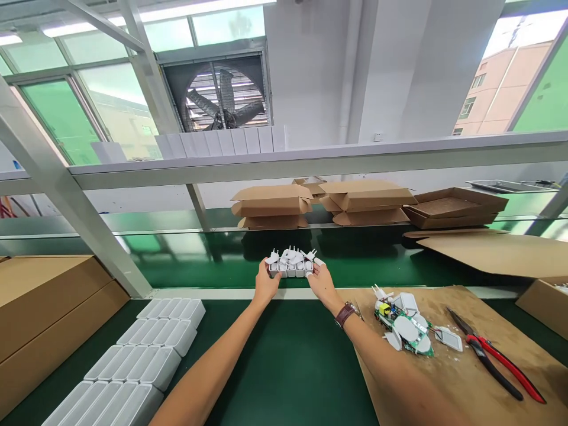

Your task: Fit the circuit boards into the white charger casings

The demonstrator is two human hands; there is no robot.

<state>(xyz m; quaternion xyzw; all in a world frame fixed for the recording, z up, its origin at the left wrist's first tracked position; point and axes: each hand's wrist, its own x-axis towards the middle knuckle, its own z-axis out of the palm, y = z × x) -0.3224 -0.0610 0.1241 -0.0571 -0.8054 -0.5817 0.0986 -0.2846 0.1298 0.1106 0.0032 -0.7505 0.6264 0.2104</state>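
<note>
Held out over the far edge of the green work surface is a row of small white plug adapters, their prongs and white parts sticking up. My left hand grips its left end, fingers wrapped round the side. At the right end, my right hand closes on the same row, a dark-banded watch on that wrist. Nearer on the left lie several rows of white rectangular plastic cases. To the right, a brown board carries a pile of green circuit boards and white parts.
Long-nosed pliers with red and black handles rest on the board. Brown cartons stand at the left edge. Folded cardboard boxes sit behind the green belt. A pale metal post slants at the left.
</note>
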